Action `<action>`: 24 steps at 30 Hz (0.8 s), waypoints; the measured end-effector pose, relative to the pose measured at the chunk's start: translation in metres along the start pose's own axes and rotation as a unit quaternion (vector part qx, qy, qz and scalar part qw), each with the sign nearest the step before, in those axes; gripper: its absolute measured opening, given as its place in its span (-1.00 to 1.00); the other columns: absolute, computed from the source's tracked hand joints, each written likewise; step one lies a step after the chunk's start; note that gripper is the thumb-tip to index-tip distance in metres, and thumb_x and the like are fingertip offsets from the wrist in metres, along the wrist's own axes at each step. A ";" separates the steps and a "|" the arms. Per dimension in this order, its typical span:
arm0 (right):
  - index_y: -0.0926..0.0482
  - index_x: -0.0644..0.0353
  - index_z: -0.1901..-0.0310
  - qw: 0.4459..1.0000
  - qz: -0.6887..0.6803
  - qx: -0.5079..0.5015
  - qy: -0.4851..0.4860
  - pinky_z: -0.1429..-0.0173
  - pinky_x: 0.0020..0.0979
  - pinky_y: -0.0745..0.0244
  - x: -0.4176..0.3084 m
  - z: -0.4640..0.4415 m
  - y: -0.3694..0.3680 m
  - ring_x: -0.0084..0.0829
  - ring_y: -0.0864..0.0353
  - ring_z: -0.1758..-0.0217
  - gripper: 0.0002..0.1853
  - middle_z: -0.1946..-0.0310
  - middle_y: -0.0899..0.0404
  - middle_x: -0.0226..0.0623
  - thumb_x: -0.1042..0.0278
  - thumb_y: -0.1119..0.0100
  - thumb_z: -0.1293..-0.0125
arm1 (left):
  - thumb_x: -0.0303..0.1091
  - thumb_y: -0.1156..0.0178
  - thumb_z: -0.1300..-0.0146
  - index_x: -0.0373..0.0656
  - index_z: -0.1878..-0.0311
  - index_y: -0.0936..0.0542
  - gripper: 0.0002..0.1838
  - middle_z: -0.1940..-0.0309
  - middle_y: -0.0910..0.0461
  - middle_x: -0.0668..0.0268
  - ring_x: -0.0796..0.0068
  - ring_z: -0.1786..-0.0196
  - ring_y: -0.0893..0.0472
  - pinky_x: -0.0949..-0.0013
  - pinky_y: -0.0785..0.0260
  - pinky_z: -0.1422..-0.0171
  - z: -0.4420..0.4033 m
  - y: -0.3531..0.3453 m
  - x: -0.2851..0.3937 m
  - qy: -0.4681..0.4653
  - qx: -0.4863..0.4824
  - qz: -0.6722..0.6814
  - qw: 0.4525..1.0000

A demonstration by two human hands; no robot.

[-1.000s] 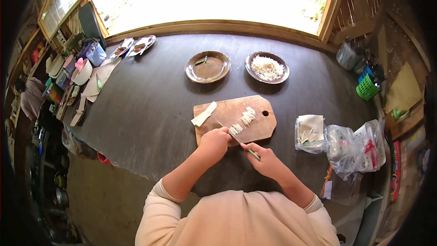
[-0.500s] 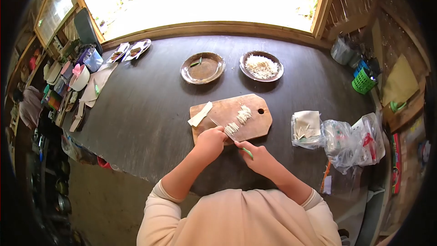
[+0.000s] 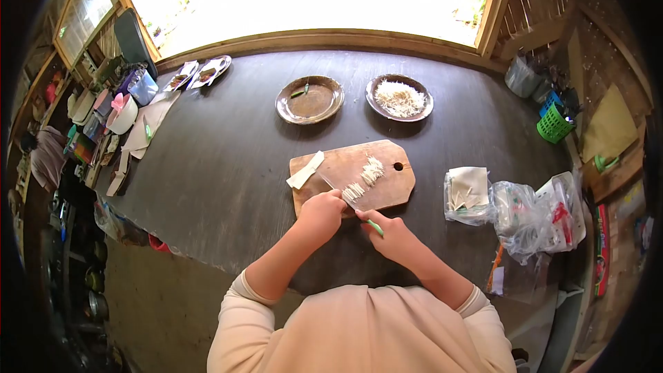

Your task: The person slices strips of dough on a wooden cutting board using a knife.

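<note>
A wooden cutting board (image 3: 324, 166) lies in front of me on the dark table. My right hand (image 3: 391, 236) is wrapped around the green handle of a knife (image 3: 375, 227); its blade points up and left across the board. At the board's near edge, my left hand (image 3: 322, 214) has its fingers bent and pressed together beside the blade; what they hold is hidden under them. Thin pale cut strips (image 3: 353, 191) lie right of the blade, with a looser pile (image 3: 373, 170) beyond. Flat pale slices (image 3: 306, 170) rest on the board's left side.
Beyond the board stand a brown plate (image 3: 309, 119) with green chillies and another plate (image 3: 400, 117) heaped with pale shreds. Plastic bags (image 3: 514, 217) and a packet of pale slices (image 3: 467, 186) sit at right. A green basket (image 3: 554, 124) stands at the right edge.
The whole view has shifted slightly. Both hands and the knife stay in almost the same place on the board, and the strips look nearly unchanged.
</note>
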State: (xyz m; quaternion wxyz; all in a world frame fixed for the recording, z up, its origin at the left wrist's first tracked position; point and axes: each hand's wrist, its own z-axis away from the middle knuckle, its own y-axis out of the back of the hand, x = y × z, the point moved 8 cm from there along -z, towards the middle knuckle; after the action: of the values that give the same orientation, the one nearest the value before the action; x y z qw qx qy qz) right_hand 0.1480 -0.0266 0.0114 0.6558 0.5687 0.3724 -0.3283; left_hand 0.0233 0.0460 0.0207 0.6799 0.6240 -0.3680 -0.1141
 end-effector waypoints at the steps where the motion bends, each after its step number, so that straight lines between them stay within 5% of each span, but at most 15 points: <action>1: -0.56 0.08 -0.17 1.000 -0.002 0.001 0.002 0.11 -0.33 -0.55 0.002 0.002 -0.001 -0.08 -0.75 0.24 -0.68 0.27 -0.68 0.05 0.37 -0.14 -0.40 | -0.48 -0.15 -0.11 -0.15 0.35 -0.71 -0.85 0.26 -0.61 0.24 0.17 0.16 -0.65 0.18 -0.53 0.04 0.000 0.002 0.000 -0.004 0.001 -0.003 1.000; 3: -0.56 0.09 -0.15 0.996 -0.046 0.041 0.068 0.18 -0.33 -0.53 -0.006 0.006 0.008 -0.10 -0.74 0.32 -0.69 0.35 -0.65 0.09 0.38 -0.14 -0.40 | -0.48 -0.15 -0.11 -0.15 0.35 -0.71 -0.86 0.26 -0.61 0.24 0.18 0.15 -0.65 0.18 -0.53 0.04 0.001 0.000 -0.002 -0.009 0.002 -0.006 1.000; 6: -0.56 0.08 -0.15 0.999 -0.030 -0.005 -0.029 0.20 -0.34 -0.52 -0.008 0.012 0.011 -0.11 -0.72 0.36 -0.69 0.38 -0.64 0.07 0.39 -0.13 -0.40 | -0.48 -0.16 -0.11 -0.15 0.34 -0.71 -0.86 0.26 -0.60 0.24 0.18 0.14 -0.65 0.17 -0.53 0.03 0.003 0.000 0.000 -0.008 0.000 -0.003 1.000; 16: -0.56 0.11 -0.15 0.998 -0.042 0.022 0.041 0.19 -0.36 -0.51 -0.003 0.003 0.007 -0.27 -0.70 0.41 -0.69 0.35 -0.67 0.02 0.37 -0.13 -0.40 | -0.49 -0.16 -0.11 -0.15 0.34 -0.71 -0.86 0.26 -0.60 0.25 0.18 0.15 -0.65 0.19 -0.53 0.04 0.002 -0.005 -0.003 -0.012 0.006 0.003 1.000; 18: -0.55 0.04 -0.16 0.999 -0.041 0.009 -0.003 0.30 -0.23 -0.52 -0.002 0.013 0.008 0.15 -0.63 0.37 -0.69 0.43 -0.61 0.11 0.36 -0.13 -0.41 | -0.49 -0.16 -0.10 -0.15 0.34 -0.71 -0.86 0.26 -0.60 0.26 0.18 0.15 -0.65 0.19 -0.53 0.04 0.001 -0.006 -0.004 -0.011 0.009 0.006 1.000; 22: -0.55 0.05 -0.17 0.999 -0.041 0.010 -0.007 0.28 -0.22 -0.53 0.002 0.007 0.003 0.13 -0.65 0.33 -0.69 0.41 -0.62 0.12 0.34 -0.13 -0.41 | -0.48 -0.17 -0.10 -0.15 0.34 -0.72 -0.86 0.25 -0.61 0.26 0.20 0.15 -0.66 0.20 -0.53 0.05 0.001 -0.007 -0.005 -0.015 0.003 0.001 1.000; 24: -0.56 0.13 -0.14 1.000 0.000 0.022 0.016 0.16 -0.36 -0.53 -0.005 0.000 0.001 -0.36 -0.72 0.36 -0.70 0.32 -0.69 -0.01 0.35 -0.15 -0.40 | -0.48 -0.18 -0.10 -0.15 0.33 -0.72 -0.86 0.25 -0.61 0.26 0.20 0.15 -0.65 0.21 -0.53 0.04 0.002 -0.002 -0.002 -0.013 -0.004 0.011 1.000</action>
State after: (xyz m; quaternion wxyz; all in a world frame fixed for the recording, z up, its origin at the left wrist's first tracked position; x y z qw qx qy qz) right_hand 0.1466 -0.0261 0.0158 0.6367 0.5884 0.3758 -0.3273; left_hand 0.0216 0.0456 0.0182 0.6787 0.6158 -0.3830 -0.1159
